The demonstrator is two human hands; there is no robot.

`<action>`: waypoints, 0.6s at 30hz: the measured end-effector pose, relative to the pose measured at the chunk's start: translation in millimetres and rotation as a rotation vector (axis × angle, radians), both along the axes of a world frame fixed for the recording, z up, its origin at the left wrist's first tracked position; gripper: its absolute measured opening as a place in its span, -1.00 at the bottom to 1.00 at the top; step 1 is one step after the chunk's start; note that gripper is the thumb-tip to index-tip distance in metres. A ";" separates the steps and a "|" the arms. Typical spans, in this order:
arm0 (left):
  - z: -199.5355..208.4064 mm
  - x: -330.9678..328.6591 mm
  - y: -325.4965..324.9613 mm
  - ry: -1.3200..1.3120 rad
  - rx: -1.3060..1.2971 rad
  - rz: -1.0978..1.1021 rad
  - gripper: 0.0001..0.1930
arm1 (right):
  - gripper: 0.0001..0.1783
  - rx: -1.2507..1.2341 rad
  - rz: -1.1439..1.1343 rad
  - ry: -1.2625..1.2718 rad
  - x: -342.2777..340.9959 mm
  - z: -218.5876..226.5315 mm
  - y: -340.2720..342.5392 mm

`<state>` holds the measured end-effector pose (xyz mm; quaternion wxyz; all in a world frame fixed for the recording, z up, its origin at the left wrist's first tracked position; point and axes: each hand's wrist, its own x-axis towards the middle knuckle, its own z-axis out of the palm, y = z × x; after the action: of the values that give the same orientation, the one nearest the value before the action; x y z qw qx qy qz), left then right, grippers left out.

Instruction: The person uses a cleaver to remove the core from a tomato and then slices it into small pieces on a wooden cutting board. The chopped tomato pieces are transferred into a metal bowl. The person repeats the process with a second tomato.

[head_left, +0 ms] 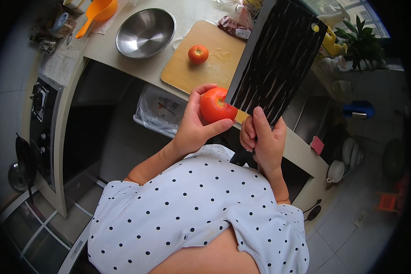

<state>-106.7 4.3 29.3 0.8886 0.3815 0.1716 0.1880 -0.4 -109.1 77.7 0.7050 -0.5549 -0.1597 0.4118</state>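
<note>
My left hand (194, 121) is wrapped round a large red tomato (212, 104), held up in front of the counter's near edge. In my right hand (266, 137) is the handle of a black cleaver (278, 57) with pale streaks on its broad blade. The blade points up and away, and its lower corner meets the tomato at the stem end, where the flesh looks cut into. Beyond the hands, a second, smaller tomato (198, 54) rests on a wooden cutting board (182, 68). Wet marks show on the board.
Left of the board stands a steel bowl (145, 34), with an orange strainer or ladle (100, 10) farther left. A bin with a clear liner (159, 109) hangs below the counter edge. Bagged food (235, 25) lies behind the board. A gas stove (43, 105) is at left, a sink (310, 109) at right.
</note>
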 end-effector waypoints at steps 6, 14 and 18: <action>7.3 -5.7 -9.4 0.034 0.149 0.057 -0.24 | -0.70 -0.029 -0.011 0.044 -3.3 7.9 -2.6; 12.9 -10.5 -3.9 0.052 0.148 -0.054 -0.25 | -0.72 -0.009 0.103 0.113 5.9 5.7 -5.6; 16.0 -9.1 -4.0 0.045 0.075 -0.124 -0.26 | -0.73 0.011 0.109 0.155 8.1 8.8 -1.8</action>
<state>-115.8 0.4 45.3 0.8795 0.4287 0.1601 0.1302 7.7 -110.9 86.5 0.6948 -0.5081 -0.1367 0.4903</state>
